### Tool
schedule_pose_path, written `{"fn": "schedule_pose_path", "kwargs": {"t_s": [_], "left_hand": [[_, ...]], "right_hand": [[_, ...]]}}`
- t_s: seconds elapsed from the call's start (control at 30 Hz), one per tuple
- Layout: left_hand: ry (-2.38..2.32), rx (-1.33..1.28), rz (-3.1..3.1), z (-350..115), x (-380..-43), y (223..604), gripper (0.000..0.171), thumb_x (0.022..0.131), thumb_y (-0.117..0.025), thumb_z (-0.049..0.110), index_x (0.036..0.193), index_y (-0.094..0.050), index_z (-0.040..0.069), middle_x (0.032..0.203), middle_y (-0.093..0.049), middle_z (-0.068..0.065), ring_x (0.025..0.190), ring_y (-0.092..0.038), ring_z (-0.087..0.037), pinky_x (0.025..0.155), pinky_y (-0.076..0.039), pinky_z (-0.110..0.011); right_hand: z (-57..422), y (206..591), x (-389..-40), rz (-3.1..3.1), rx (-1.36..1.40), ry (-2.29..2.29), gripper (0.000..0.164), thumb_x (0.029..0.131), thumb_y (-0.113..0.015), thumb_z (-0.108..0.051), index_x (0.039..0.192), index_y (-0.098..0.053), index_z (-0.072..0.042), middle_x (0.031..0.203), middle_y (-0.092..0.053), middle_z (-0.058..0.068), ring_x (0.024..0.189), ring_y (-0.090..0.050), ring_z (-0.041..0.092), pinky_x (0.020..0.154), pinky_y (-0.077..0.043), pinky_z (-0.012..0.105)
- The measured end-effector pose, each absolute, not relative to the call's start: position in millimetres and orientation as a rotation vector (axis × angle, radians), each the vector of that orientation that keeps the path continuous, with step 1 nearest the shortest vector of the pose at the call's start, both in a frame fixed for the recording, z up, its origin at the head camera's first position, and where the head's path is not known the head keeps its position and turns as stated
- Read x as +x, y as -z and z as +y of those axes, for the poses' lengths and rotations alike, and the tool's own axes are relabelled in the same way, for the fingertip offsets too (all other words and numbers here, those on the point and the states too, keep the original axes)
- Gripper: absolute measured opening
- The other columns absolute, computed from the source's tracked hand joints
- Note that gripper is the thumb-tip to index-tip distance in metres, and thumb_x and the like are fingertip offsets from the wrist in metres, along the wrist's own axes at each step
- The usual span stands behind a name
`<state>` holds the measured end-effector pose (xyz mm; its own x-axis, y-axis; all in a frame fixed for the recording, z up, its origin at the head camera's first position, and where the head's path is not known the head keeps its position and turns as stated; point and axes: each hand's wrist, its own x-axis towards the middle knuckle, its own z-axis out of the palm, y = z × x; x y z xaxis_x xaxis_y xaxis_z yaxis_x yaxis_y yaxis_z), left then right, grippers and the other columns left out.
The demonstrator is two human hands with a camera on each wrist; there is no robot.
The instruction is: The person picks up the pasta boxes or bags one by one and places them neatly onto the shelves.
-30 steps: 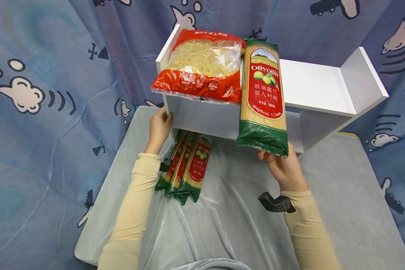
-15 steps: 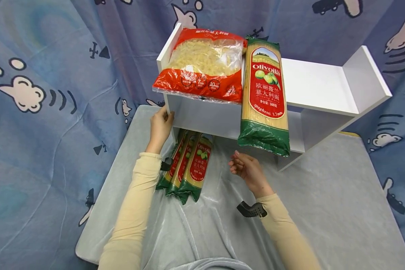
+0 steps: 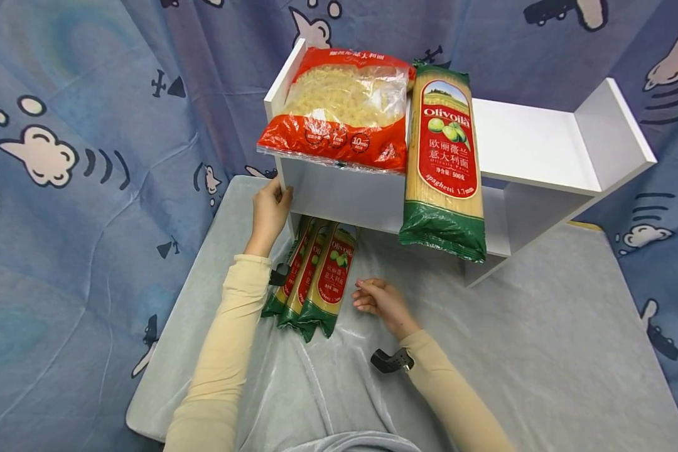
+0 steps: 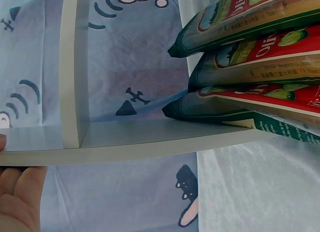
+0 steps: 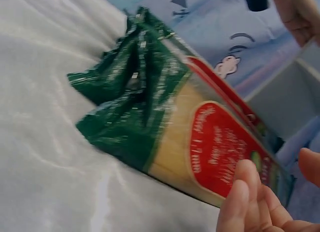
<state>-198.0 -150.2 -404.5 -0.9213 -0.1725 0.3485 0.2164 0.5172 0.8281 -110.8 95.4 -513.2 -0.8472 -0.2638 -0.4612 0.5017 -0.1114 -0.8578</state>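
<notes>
Left hand [image 3: 271, 210]: thumb and fingers pinch the left side board of the white shelf [image 3: 531, 141].
Right hand [image 3: 385, 304]: fingers loosely bent, thumb apart from them, near three spaghetti packs [image 3: 326, 285].
Spaghetti packs: overlapping on the tabletop [image 3: 570, 345], at the shelf's left end.
Shelf top: red pasta bag [image 3: 344, 100], with a fourth pack [image 3: 443, 157] beside it, jutting past the front edge.
Tabletop: creased grey cloth.
Room: blue cartoon-print curtain [image 3: 51, 251] behind and at both sides.

Long, creased, pale yellow sleeves [image 3: 221, 351] are worn, and a black, curved device [image 3: 392, 361] is fastened at each cuff [image 3: 252, 260].
</notes>
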Motion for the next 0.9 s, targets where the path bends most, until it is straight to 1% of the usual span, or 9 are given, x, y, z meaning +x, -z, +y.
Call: {"fn": "schedule_pose_path", "kwargs": {"t_s": [0.17, 0.3, 0.47, 0.53, 0.57, 0.7, 0.83, 0.9], "left_hand": [[1.370, -0.040, -2.375, -149.7, -198.1, 405.1, 0.016, 0.093, -0.055, 0.003, 0.102, -0.065, -0.006, 0.095, -0.068, -0.022, 0.086, -0.067, -0.033, 0.071, -0.051, -0.045], [1.376, -0.039, -2.372, -149.5, -197.8, 405.1, 0.016, 0.093, -0.055, 0.004, 0.103, -0.065, -0.005, 0.096, -0.068, -0.023, 0.087, -0.067, -0.033, 0.072, -0.052, -0.045], [1.387, -0.038, -2.370, -149.1, -197.5, 404.6, 0.017, 0.093, -0.055, 0.004, 0.104, -0.065, -0.005, 0.098, -0.068, -0.023, 0.089, -0.067, -0.034, 0.074, -0.052, -0.045], [1.388, -0.037, -2.370, -148.9, -197.5, 404.6, 0.017, 0.093, -0.055, 0.004, 0.104, -0.065, -0.005, 0.098, -0.068, -0.023, 0.089, -0.067, -0.034, 0.074, -0.052, -0.045], [1.386, -0.035, -2.372, -148.8, -197.6, 404.6, 0.017, 0.093, -0.055, 0.003, 0.104, -0.065, -0.005, 0.098, -0.068, -0.023, 0.089, -0.067, -0.033, 0.074, -0.052, -0.045], [1.388, -0.031, -2.380, -148.5, -197.4, 404.7, 0.018, 0.093, -0.055, 0.003, 0.105, -0.064, -0.006, 0.098, -0.068, -0.023, 0.089, -0.067, -0.033, 0.074, -0.052, -0.045], [1.405, -0.029, -2.377, -149.4, -197.7, 405.0, 0.019, 0.093, -0.054, 0.003, 0.107, -0.064, -0.006, 0.102, -0.067, -0.023, 0.093, -0.066, -0.034, 0.077, -0.052, -0.044], [1.410, -0.027, -2.373, -150.0, -197.5, 404.8, 0.019, 0.093, -0.054, 0.003, 0.107, -0.064, -0.006, 0.103, -0.067, -0.023, 0.094, -0.066, -0.034, 0.078, -0.052, -0.044]], "right_hand": [[84.2, 524.8, -108.6, 1.714, 0.273, 1.936, 0.033, 0.095, -0.055, -0.013, 0.111, -0.050, 0.015, 0.085, -0.065, 0.013, 0.065, -0.063, 0.012, 0.062, -0.052, 0.021], [77.1, 533.2, -107.2, 1.764, 0.263, 1.905, 0.028, 0.094, -0.055, -0.010, 0.108, -0.053, 0.013, 0.088, -0.066, 0.014, 0.070, -0.064, 0.014, 0.066, -0.053, 0.022], [65.8, 513.0, -101.1, 1.875, 0.255, 1.874, 0.019, 0.091, -0.058, -0.005, 0.100, -0.055, 0.011, 0.086, -0.065, 0.016, 0.073, -0.062, 0.018, 0.077, -0.053, 0.034], [63.7, 510.2, -101.3, 1.909, 0.244, 1.863, 0.018, 0.090, -0.057, -0.002, 0.100, -0.054, 0.012, 0.085, -0.063, 0.016, 0.072, -0.061, 0.019, 0.080, -0.052, 0.039], [63.7, 514.9, -102.9, 1.917, 0.238, 1.858, 0.019, 0.090, -0.057, -0.002, 0.101, -0.053, 0.013, 0.085, -0.063, 0.014, 0.072, -0.060, 0.019, 0.080, -0.051, 0.040], [63.5, 534.6, -108.4, 1.924, 0.257, 1.852, 0.023, 0.090, -0.060, -0.005, 0.102, -0.053, 0.013, 0.085, -0.062, 0.012, 0.072, -0.059, 0.018, 0.077, -0.052, 0.037], [57.2, 539.2, -109.8, 1.984, 0.319, 1.829, 0.027, 0.088, -0.063, -0.008, 0.103, -0.055, 0.012, 0.083, -0.063, 0.011, 0.068, -0.060, 0.016, 0.070, -0.053, 0.030], [52.8, 538.8, -110.6, 2.026, 0.341, 1.808, 0.029, 0.087, -0.065, -0.010, 0.103, -0.055, 0.012, 0.081, -0.063, 0.011, 0.066, -0.059, 0.014, 0.068, -0.053, 0.029]]}}
